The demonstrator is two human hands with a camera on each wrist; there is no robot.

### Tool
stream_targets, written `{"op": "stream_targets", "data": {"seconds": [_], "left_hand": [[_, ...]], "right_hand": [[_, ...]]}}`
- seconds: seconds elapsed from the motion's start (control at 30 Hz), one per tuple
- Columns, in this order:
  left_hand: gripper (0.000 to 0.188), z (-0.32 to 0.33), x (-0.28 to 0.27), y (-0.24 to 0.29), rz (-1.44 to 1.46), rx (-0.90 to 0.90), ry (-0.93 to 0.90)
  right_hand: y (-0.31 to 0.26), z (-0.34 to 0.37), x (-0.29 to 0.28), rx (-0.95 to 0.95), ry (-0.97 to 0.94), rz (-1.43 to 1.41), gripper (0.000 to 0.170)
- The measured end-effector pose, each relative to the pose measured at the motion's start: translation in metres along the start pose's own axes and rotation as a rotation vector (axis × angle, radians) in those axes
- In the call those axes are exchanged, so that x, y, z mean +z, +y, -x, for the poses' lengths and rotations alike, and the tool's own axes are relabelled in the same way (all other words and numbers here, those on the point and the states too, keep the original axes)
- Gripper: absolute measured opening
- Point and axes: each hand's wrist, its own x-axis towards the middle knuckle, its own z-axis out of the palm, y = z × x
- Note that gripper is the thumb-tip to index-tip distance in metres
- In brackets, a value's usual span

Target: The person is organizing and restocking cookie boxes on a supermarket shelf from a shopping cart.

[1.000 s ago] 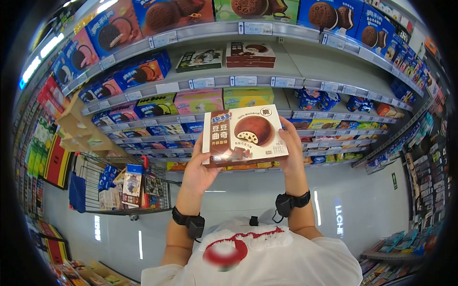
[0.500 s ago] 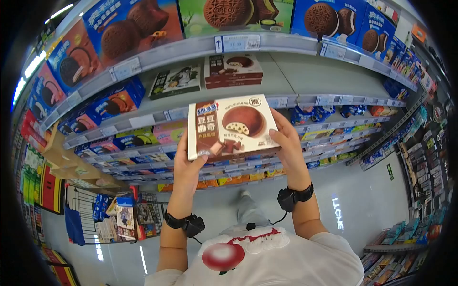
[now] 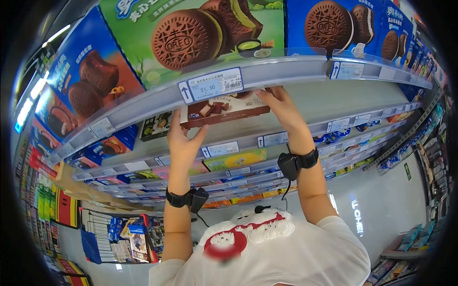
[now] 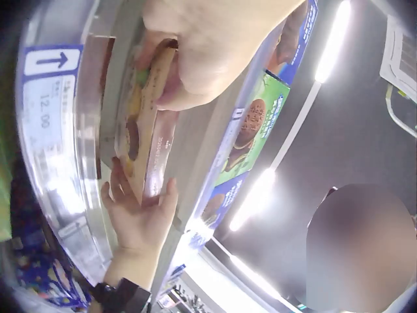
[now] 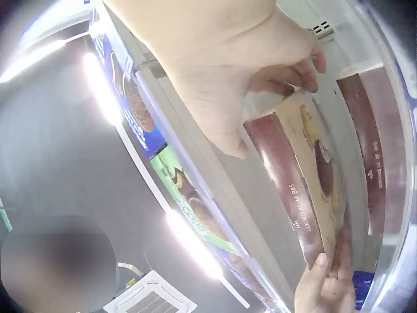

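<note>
As my left hand (image 3: 183, 144) and my right hand (image 3: 285, 110) grip opposite ends of the flat brown-and-white cardboard box (image 3: 228, 114), both are partly closed.

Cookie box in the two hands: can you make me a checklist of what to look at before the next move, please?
1. Left hand on one end of the cookie box: ok.
2. Right hand at the other end: ok.
3. Box lower than the upper shelf edge: ok.
4. Whole box top visible from the head: not ok, the edge and price label hide part.
5. Box resting on the lower shelf: cannot tell.
</note>
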Motion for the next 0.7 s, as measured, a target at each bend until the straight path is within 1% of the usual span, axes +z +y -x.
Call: {"op": "stream_targets", "data": {"seconds": [0.03, 0.07, 0.1, 0.13, 0.2, 0.23, 0.33, 0.43, 0.53, 0.63, 0.7], "left_hand": [[0.065, -0.006, -0.001, -0.004, -0.046, -0.016, -0.012], [0.061, -0.012, -0.001, -0.008, -0.088, -0.032, -0.023], [0.051, -0.018, 0.003, -0.015, -0.11, 0.058, 0.041], [0.05, -0.022, 0.002, -0.019, -0.173, 0.043, 0.03], [0.047, -0.026, -0.005, -0.026, -0.295, 0.013, 0.01], [0.044, -0.027, -0.004, -0.028, -0.356, 0.032, 0.029], [0.053, -0.029, -0.004, -0.022, -0.444, 0.008, -0.042], [0.052, -0.029, -0.002, -0.022, -0.449, -0.009, -0.043], [0.053, -0.029, -0.001, -0.023, -0.406, -0.074, -0.038], [0.043, -0.03, -0.001, -0.03, -0.467, 0.051, -0.003], [0.044, -0.029, -0.004, -0.041, -0.527, 0.037, 0.025]], "right_hand": [[0.006, -0.006, 0.003, -0.102, 0.022, -0.01, 0.048], [0.012, -0.012, 0.002, -0.105, -0.013, 0.023, 0.046], [0.018, -0.019, 0.0, -0.107, -0.05, 0.059, 0.045], [0.024, -0.025, -0.002, -0.109, -0.086, 0.097, 0.044], [0.038, -0.033, -0.003, -0.147, -0.08, 0.189, 0.04], [0.043, -0.035, -0.002, -0.164, -0.076, 0.234, 0.039], [0.054, -0.036, 0.006, -0.234, 0.077, 0.395, 0.035], [0.044, -0.033, 0.008, -0.285, 0.114, 0.451, 0.033], [0.049, -0.035, 0.011, -0.394, 0.166, 0.499, 0.032], [0.048, -0.036, 0.01, -0.32, 0.11, 0.543, 0.034], [0.047, -0.037, 0.01, -0.285, 0.057, 0.539, 0.039]]}}
